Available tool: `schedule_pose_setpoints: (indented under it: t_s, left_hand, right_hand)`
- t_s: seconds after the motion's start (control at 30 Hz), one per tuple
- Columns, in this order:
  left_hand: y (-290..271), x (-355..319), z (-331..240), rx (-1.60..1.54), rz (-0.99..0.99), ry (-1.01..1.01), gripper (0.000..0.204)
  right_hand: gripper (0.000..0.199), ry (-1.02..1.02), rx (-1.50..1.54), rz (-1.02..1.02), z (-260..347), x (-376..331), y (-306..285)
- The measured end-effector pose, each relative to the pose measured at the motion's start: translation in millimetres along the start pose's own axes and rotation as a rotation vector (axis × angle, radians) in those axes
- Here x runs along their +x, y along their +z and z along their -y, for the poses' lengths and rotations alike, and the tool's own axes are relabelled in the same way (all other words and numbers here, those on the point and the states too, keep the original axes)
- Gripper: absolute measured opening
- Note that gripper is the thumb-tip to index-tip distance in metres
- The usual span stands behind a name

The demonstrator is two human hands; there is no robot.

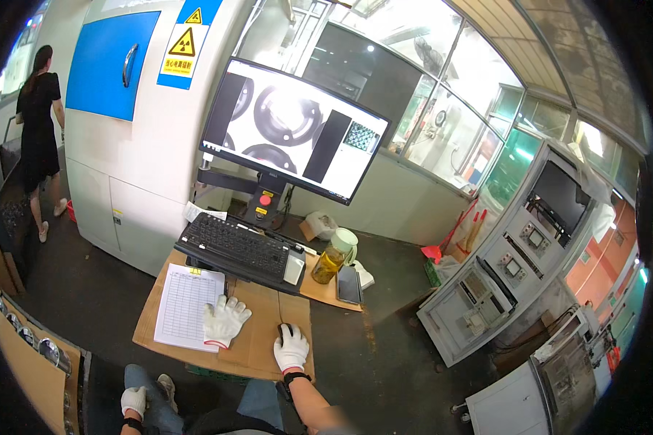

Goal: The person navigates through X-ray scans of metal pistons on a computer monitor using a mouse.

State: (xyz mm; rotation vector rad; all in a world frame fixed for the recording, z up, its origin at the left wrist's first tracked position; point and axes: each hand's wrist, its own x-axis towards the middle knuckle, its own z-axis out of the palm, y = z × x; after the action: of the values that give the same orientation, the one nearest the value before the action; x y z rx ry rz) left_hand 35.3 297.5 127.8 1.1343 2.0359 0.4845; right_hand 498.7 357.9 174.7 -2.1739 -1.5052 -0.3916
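Note:
My right hand [292, 351], in a white knit glove, rests over a dark computer mouse [289, 330] at the right of the cardboard-topped desk [257, 355]. Down at the lower left, my left hand [133, 401], gloved too, lies closed on my left thigh; no object shows in it. A loose white glove [226, 320] covers part of a printed form on a clipboard [185, 308]. Behind these, a black keyboard [236, 246] sits on a tilted tray. Above it a monitor [294, 130] shows grey pictures of round parts.
A jar of yellowish liquid [328, 265], a pale green lidded jug [345, 245] and a phone [349, 285] stand right of the keyboard. A red button [265, 200] is under the monitor. A person [40, 138] is beside the large white cabinet [141, 174]. Boxed metal parts [51, 351] lie left.

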Motion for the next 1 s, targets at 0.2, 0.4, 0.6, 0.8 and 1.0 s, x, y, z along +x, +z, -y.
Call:
schedule_pose_setpoints:
  t_s: [0.2,0.4,0.6,0.8,1.0]
  left_hand:
    - [-9.5,-12.4,-18.2,0.041,0.016,0.003,0.041]
    - [-0.1,3.2,0.3,-0.021,-0.001,0.082,0.038]
    - [11.8,18.4,21.2,-0.031,-0.025,0.118,0.038]
    - [26.1,38.5,44.0,-0.014,-0.041,0.117,0.037]
    - [6.6,12.9,5.7,-0.08,0.073,0.061,0.035]
  right_hand:
    - [0.043,-0.006,0.015,-0.031,-3.4,-0.9,1.9]
    - [0.043,0.005,0.014,-0.027,-2.6,-1.8,3.0]
    - [0.042,0.005,0.002,-0.052,-5.4,-2.5,7.4]
    - [0.043,0.028,0.02,-0.009,-2.3,0.1,4.9]
    - [0.044,0.028,0.018,-0.015,-5.2,-1.1,1.4]
